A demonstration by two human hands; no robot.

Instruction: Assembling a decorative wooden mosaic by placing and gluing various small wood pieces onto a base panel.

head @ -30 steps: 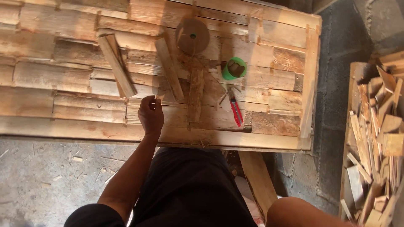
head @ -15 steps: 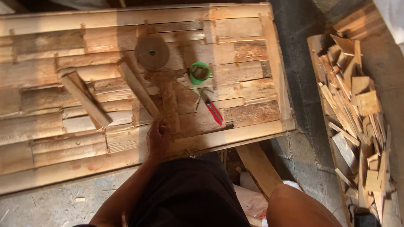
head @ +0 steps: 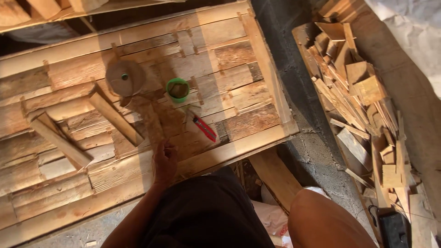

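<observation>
- Left hand (head: 164,160) reaching forward from a bent arm, fingers curled loosely, pressed on the panel (head: 257,138); grasping anything or not, cannot tell.
- Right hand out of sight.
- Strip (head: 149,121) lying flat just beyond the fingertips, long axis running away from the hand, tilted slightly left.
- Rough, brown, dusty wood.
- Red knife (head: 204,128) up and right of the hand.

Left hand (head: 164,161) forward, fingers loosely curled in a closed grip; right hand unseen.
</observation>
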